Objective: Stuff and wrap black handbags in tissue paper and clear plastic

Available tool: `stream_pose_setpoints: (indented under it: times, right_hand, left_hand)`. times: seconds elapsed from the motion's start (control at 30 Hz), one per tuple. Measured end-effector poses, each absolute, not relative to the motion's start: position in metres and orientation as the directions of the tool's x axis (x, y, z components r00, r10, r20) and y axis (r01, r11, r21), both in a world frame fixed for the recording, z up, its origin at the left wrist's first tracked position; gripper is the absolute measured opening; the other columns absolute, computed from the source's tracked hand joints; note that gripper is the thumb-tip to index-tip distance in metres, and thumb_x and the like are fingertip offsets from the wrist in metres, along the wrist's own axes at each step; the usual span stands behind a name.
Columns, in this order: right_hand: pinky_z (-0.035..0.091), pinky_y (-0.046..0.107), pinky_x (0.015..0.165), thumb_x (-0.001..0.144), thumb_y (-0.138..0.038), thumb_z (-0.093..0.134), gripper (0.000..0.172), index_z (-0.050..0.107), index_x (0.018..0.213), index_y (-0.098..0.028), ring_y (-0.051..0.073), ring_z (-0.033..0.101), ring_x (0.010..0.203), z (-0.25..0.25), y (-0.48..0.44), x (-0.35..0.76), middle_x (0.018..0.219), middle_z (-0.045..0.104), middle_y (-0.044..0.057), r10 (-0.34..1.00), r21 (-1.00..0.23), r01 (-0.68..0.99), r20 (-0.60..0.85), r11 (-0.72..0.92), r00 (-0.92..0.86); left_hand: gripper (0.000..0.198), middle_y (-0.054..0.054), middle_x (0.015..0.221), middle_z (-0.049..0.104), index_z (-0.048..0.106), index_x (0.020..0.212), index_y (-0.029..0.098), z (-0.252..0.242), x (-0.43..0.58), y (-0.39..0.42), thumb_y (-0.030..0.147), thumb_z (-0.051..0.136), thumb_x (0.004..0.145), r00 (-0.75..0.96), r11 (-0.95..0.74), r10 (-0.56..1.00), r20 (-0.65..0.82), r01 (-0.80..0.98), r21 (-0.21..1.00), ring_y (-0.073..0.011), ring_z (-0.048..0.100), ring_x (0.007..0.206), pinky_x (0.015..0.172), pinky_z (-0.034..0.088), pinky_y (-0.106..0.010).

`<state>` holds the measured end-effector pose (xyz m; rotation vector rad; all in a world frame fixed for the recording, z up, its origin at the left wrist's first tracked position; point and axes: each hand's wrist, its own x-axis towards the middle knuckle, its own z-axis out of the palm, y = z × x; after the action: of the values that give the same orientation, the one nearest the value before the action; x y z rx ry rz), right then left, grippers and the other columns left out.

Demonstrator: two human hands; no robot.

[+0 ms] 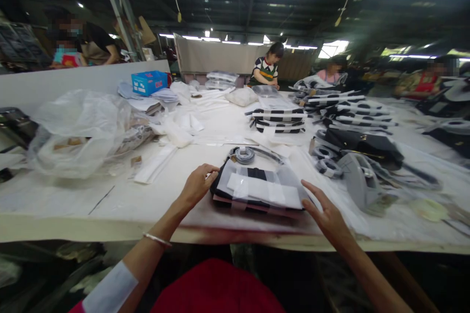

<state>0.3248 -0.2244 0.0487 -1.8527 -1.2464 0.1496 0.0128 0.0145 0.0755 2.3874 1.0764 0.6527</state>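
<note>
A black handbag with pinkish edges along its base lies flat at the table's front, partly wrapped in white and clear sheets. Across its top a folded white paper is held down by clear strips. At its far side are a wrapped strap coil and a curved handle. My left hand is beside the bag's left edge, fingers stretched toward it. Fingers apart, my right hand is at the right edge. Whether the fingertips press on the bag cannot be made out.
Black-and-white wrapped bags are stacked ahead and at the right. A grey tape dispenser stands right, near a black bag. Clear plastic bags and a blue box are left. A co-worker works opposite.
</note>
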Motion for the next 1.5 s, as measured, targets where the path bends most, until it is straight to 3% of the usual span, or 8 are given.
stream_pose_setpoints:
  times: [0.13, 0.27, 0.4, 0.67, 0.93, 1.17, 1.33, 1.5]
  right_hand:
    - [0.036, 0.044, 0.115, 0.084, -0.054, 0.062, 0.059, 0.057, 0.135, -0.025, 0.027, 0.046, 0.136, 0.051, -0.224, 0.313, 0.146, 0.051, 0.007, 0.876, -0.561, 0.828, 0.396, -0.006, 0.275]
    - [0.039, 0.044, 0.114, 0.087, -0.046, 0.061, 0.049, 0.061, 0.132, -0.027, 0.026, 0.048, 0.134, 0.05, -0.219, 0.313, 0.146, 0.052, 0.005, 0.884, -0.527, 0.849, 0.38, -0.036, 0.273]
    - [0.057, 0.037, 0.092, 0.086, -0.044, 0.06, 0.044, 0.065, 0.127, -0.029, 0.027, 0.052, 0.131, 0.05, -0.218, 0.318, 0.145, 0.052, 0.004, 0.895, -0.571, 0.817, 0.322, -0.076, 0.308]
    - [0.042, 0.045, 0.111, 0.084, -0.043, 0.063, 0.033, 0.074, 0.111, -0.028, 0.027, 0.055, 0.127, 0.049, -0.211, 0.325, 0.136, 0.06, 0.004, 0.883, -0.613, 0.785, 0.316, -0.089, 0.347]
    - [0.046, 0.041, 0.108, 0.089, -0.038, 0.058, 0.033, 0.071, 0.118, -0.032, 0.026, 0.057, 0.125, 0.044, -0.21, 0.316, 0.139, 0.059, -0.001, 0.889, -0.531, 0.835, 0.302, -0.142, 0.343]
    - [0.049, 0.044, 0.105, 0.091, -0.042, 0.056, 0.032, 0.072, 0.115, -0.03, 0.027, 0.061, 0.12, 0.041, -0.212, 0.314, 0.134, 0.062, 0.003, 0.881, -0.476, 0.871, 0.356, -0.117, 0.312]
    - [0.044, 0.047, 0.109, 0.093, -0.047, 0.051, 0.034, 0.074, 0.111, -0.029, 0.028, 0.06, 0.122, 0.061, -0.209, 0.319, 0.132, 0.064, 0.005, 0.911, -0.489, 0.862, 0.282, -0.134, 0.302]
    - [0.034, 0.049, 0.115, 0.097, -0.049, 0.04, 0.049, 0.063, 0.13, -0.022, 0.028, 0.047, 0.135, 0.08, -0.187, 0.327, 0.144, 0.053, 0.01, 0.887, -0.401, 0.905, 0.355, -0.139, 0.294]
  left_hand:
    - [0.031, -0.004, 0.123, 0.066, 0.066, 0.117, 0.025, 0.081, 0.043, 0.008, 0.028, 0.046, 0.092, 0.709, -0.679, 0.687, 0.161, 0.547, 0.49, -0.0206, 0.061, 0.112, 0.101, 0.045, -0.032]
    - [0.026, -0.006, 0.114, 0.067, 0.067, 0.107, 0.025, 0.082, 0.065, 0.008, 0.028, 0.044, 0.094, 0.76, -0.714, 0.648, 0.053, 0.581, 0.391, -0.0236, 0.063, 0.106, 0.094, 0.047, -0.036]
    - [0.023, -0.006, 0.11, 0.063, 0.064, 0.1, 0.025, 0.081, 0.07, 0.006, 0.03, 0.041, 0.095, 0.764, -0.717, 0.645, 0.006, 0.603, 0.35, -0.0223, 0.064, 0.098, 0.086, 0.048, -0.035]
    - [0.017, -0.001, 0.079, 0.061, 0.053, 0.087, 0.021, 0.071, 0.073, 0.019, 0.037, 0.046, 0.088, 0.663, -0.564, 0.746, -0.065, 0.68, 0.468, -0.0205, 0.059, 0.078, 0.07, 0.043, -0.03]
    - [0.012, 0.003, 0.071, 0.055, 0.05, 0.082, 0.02, 0.065, 0.068, 0.027, 0.032, 0.048, 0.083, 0.678, -0.495, 0.733, -0.064, 0.594, 0.634, -0.0161, 0.055, 0.069, 0.062, 0.039, -0.026]
    - [0.016, 0.005, 0.064, 0.054, 0.056, 0.097, 0.021, 0.056, 0.066, 0.016, 0.028, 0.054, 0.082, 0.624, -0.488, 0.781, -0.016, 0.627, 0.607, -0.0174, 0.057, 0.065, 0.064, 0.041, -0.027]
    - [0.031, -0.006, 0.103, 0.067, 0.057, 0.111, 0.02, 0.063, 0.059, 0.014, 0.03, 0.06, 0.082, 0.58, -0.542, 0.802, 0.14, 0.608, 0.58, -0.0229, 0.063, 0.098, 0.088, 0.046, -0.034]
    - [0.049, -0.015, 0.147, 0.046, 0.042, 0.14, 0.015, 0.07, 0.04, 0.013, 0.038, 0.043, 0.096, 0.572, -0.639, 0.758, 0.313, 0.558, 0.529, -0.0256, 0.039, 0.139, 0.114, 0.031, -0.043]
